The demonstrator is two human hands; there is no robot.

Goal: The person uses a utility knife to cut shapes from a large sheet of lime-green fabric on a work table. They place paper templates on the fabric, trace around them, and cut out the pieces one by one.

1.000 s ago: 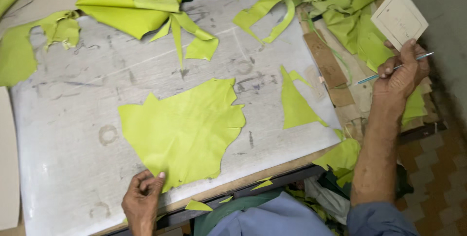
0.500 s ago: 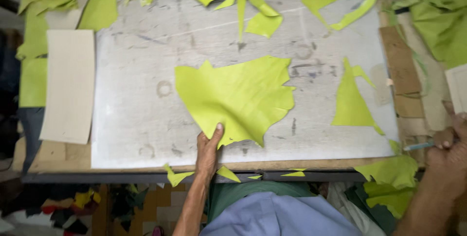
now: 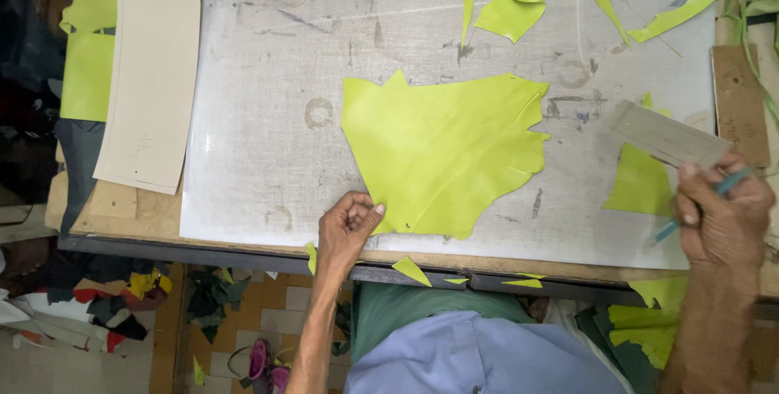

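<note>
A large irregular piece of lime-green leather lies flat on the scuffed grey cutting board. My left hand is curled at the piece's near-left corner, fingertips pinching its edge. My right hand, at the right edge of the board, holds a grey cardboard pattern piece and a teal pen-like tool together. A small green triangular offcut lies just left of that hand.
A stack of beige card patterns lies at the left over green leather. Green strips and offcuts litter the far edge of the board. A brown card strip sits at the right. Scraps of leather and sandals lie on the floor below.
The view has swung left. My right hand came in from the right edge, now lifting the grey pattern piece over the board. My left hand stays on the leather's near corner.
</note>
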